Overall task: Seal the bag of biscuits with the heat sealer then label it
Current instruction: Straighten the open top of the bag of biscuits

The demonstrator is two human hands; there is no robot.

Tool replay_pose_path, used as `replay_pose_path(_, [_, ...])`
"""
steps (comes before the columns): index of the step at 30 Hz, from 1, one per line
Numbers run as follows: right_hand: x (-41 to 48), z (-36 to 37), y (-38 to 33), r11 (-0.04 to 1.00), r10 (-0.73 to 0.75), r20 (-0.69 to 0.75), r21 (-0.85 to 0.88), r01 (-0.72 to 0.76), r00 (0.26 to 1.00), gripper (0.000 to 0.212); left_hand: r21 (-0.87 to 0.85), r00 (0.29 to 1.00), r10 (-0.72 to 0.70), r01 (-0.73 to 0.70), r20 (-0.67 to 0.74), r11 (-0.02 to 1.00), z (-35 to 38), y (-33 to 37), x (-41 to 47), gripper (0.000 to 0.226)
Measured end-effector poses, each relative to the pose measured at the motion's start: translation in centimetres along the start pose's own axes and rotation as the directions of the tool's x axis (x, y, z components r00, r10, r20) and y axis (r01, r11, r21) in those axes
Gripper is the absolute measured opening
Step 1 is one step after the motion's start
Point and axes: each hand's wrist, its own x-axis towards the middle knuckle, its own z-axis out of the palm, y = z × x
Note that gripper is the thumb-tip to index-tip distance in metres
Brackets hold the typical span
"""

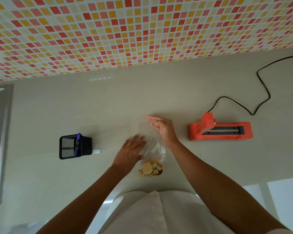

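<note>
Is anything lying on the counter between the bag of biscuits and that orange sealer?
Nothing visible does. Only plain counter shows between the bag and the sealer. The person's right hand, fingers straight, rests on the bag on that side. The sealer's cord trails off behind it, away from the bag.

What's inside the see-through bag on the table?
There are biscuits, a big round one and little chunky pieces, piled at the near end of the bag. The far part looks flat and empty. The left hand covers one edge, and biscuits under the pile are hidden.
</note>
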Motion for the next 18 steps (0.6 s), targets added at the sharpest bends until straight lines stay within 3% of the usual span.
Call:
replay_pose_path(5, [-5.2, -1.1, 1.3, 1.0, -0.014, 0.042, -0.014, 0.014, 0.999, 0.04, 0.079, 0.989, -0.077, 0.068, 0.127, 0.995, -0.4, -0.2, 0.3, 0.084])
replay_pose_path(9, [-8.2, -2.4, 2.9, 0.983, 0.16, 0.133, -0.108, -0.146, 0.978, 0.04, 0.097, 0.973, -0.108, 0.09, 0.205, 0.991, -0.5, -0.3, 0.6, 0.086])
replay_pose_path(13, [-7.4, -3.5, 3.0, 0.969, 0.207, 0.077, -0.154, -0.193, 0.975, 0.041, 0.115, 0.953, -0.133, 0.105, 0.272, 0.988, -0.8, -0.5, 1.3, 0.091])
replay_pose_path(18, [-5.0, -4.2, 1.6, 0.985, 0.12, 0.015, -0.126, -0.118, 0.993, 0.043, 0.112, 0.939, -0.157, 0.129, 0.305, 0.985, -1.5, -0.1, 1.4, 0.09])
